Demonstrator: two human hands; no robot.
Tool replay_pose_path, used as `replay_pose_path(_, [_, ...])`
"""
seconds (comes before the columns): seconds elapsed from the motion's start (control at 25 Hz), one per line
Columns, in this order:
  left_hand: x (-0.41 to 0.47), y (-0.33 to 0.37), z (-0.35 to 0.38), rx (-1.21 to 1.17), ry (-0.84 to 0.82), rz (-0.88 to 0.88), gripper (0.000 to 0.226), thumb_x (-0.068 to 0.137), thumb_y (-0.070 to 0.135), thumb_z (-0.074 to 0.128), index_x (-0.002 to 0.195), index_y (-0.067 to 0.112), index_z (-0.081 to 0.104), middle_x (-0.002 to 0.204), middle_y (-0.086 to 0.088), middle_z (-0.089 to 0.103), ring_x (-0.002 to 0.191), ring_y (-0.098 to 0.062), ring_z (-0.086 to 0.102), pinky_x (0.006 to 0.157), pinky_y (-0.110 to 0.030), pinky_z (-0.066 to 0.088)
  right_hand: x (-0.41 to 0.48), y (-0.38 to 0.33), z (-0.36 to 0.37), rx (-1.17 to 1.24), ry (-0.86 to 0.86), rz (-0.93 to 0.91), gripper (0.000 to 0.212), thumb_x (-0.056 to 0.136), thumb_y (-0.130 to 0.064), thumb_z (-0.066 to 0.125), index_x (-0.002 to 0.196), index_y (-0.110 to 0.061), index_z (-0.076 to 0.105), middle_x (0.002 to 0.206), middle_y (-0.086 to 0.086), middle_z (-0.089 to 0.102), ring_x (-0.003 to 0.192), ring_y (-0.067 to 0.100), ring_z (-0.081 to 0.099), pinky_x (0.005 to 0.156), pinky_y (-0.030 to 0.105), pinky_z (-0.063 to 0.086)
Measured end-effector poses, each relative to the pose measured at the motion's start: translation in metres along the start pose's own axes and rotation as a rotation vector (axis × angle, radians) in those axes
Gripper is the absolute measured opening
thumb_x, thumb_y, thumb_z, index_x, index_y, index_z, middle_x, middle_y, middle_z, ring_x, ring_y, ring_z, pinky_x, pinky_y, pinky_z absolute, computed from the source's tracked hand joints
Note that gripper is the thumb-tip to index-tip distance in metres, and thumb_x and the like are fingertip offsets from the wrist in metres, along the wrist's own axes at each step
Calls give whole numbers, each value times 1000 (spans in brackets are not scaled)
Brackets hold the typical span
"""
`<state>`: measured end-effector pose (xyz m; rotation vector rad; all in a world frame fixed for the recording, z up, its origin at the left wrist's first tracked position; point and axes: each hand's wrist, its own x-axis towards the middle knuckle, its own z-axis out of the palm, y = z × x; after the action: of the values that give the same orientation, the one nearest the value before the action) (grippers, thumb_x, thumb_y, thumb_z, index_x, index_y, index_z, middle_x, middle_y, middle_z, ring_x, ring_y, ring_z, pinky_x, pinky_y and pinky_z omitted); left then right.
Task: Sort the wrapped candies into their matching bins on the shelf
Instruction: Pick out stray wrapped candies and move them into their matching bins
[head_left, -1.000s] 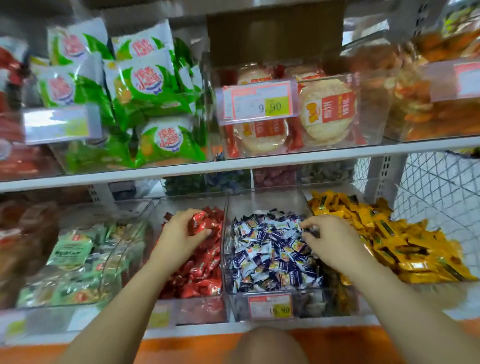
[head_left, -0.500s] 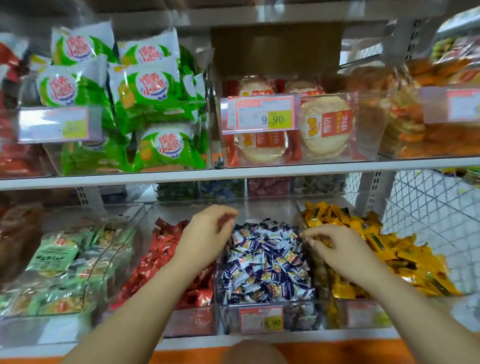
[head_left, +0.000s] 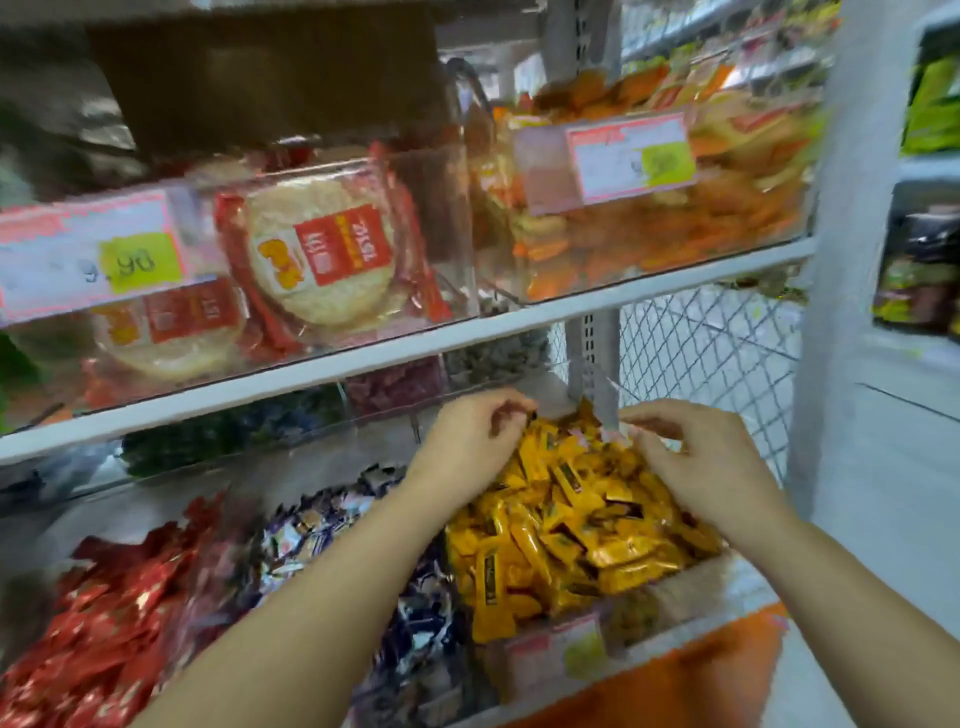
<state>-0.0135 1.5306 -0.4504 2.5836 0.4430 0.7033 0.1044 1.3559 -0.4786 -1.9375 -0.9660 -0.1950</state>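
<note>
The clear bin of yellow wrapped candies (head_left: 571, 535) stands at the right end of the lower shelf. To its left is the bin of blue-and-white candies (head_left: 332, 525), and further left the bin of red candies (head_left: 104, 623). My left hand (head_left: 467, 441) hovers over the back of the yellow bin, fingertips pinched on a small dark-and-yellow candy (head_left: 530, 415). My right hand (head_left: 701, 462) is over the same bin's back right, with fingers curled by a pale wrapper. Blur hides whether it holds anything.
The upper shelf edge (head_left: 467, 338) runs just above my hands, carrying bins of round rice crackers (head_left: 322, 254) and orange snacks (head_left: 675, 228) with price tags. A wire mesh panel (head_left: 701, 353) and a grey upright post (head_left: 592, 364) close the right side. Small bins of dark candies sit behind.
Both hands moved right, from the red and blue-and-white bins to over the yellow bin. My view swung right and tilted, and the green snack bags left the frame.
</note>
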Motion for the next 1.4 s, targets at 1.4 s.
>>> replay_pose_path(1.4, [156,-44,120,265,-718,10,21,79,37,71,93,22,64,90,5,62,87,-13,57,73,-26,42,37,76,-1,280,-77,241,18,89,-16,59,101,-24,70,84,-16,66,74,-16,58,61,-4,38])
